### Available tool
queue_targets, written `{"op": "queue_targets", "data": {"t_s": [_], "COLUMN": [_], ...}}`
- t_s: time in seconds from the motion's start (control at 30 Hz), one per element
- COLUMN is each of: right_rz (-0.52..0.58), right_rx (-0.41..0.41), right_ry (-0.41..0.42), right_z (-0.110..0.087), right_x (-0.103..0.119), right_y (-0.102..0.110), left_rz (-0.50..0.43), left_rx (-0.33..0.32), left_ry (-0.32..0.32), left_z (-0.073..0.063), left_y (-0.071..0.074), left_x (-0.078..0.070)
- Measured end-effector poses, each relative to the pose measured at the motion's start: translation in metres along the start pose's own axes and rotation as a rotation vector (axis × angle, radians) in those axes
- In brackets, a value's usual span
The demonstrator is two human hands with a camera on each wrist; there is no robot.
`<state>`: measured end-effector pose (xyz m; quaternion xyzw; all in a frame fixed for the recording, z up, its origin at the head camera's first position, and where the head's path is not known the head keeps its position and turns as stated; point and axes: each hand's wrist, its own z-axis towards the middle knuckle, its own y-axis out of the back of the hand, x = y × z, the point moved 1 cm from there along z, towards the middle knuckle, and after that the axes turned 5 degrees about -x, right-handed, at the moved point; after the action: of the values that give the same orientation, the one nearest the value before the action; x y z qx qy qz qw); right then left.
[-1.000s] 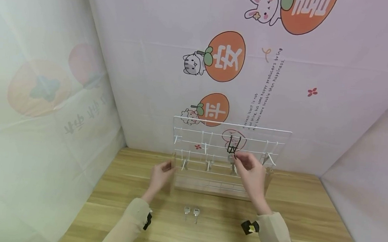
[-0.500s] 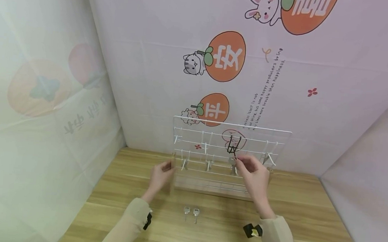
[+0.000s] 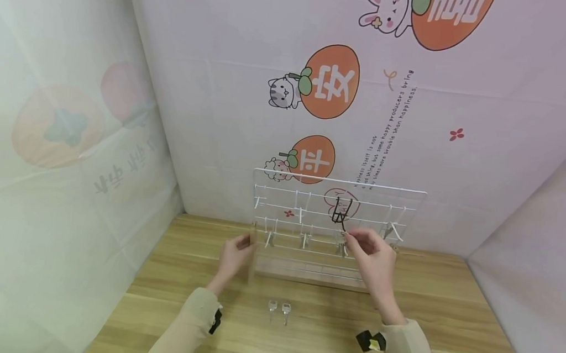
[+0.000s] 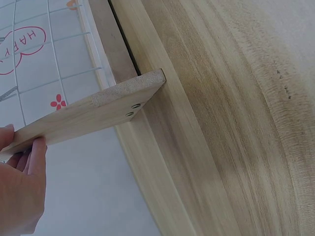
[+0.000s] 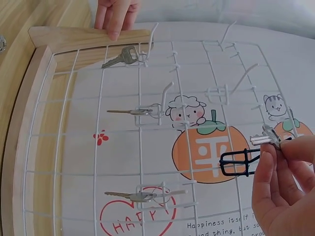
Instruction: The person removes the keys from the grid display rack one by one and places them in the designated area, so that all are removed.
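Pale wood is clasped at left: the side post [image 4: 78, 118] is held between the thumb and bent fingers of the left hand [image 4: 22, 194]. Two loose keys [image 3: 286, 310] are laid side by side on the wood-grained table [image 3: 319, 345], in front of the white wire grid [image 3: 340, 181]. Just beside the black hook [image 5: 246, 163], a silver key [image 5: 260, 140] is pinched by the fingers of the right hand [image 5: 288, 196], the nearer one; its blade is pointed away from the fingertips, toward the wooden base [image 5: 22, 132]. Whether it is threaded on the hook cannot be told. Printed fabric [image 3: 485, 203] is hung behind.
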<state>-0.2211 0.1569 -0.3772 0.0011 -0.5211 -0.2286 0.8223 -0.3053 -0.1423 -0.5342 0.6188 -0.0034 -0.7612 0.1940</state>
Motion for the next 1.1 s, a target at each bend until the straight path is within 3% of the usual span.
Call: {"op": "queue_targets", "data": {"t_s": [0.27, 0.47, 1.1], "right_rz": [0.008, 0.043, -0.001], "right_rx": [0.035, 0.056, 0.149], "right_ry": [-0.077, -0.119, -0.229], "right_z": [0.0, -0.008, -0.044], "right_x": [-0.037, -0.05, -0.093], "right_y": [-0.003, -0.009, -0.028], "left_rz": [0.002, 0.004, 0.002], "left_rx": [0.001, 0.003, 0.01], "left_ry": [0.016, 0.016, 0.02], "left_z": [0.001, 0.001, -0.002], "left_y": [0.001, 0.002, 0.002], "left_x": [0.0, -0.002, -0.003]}}
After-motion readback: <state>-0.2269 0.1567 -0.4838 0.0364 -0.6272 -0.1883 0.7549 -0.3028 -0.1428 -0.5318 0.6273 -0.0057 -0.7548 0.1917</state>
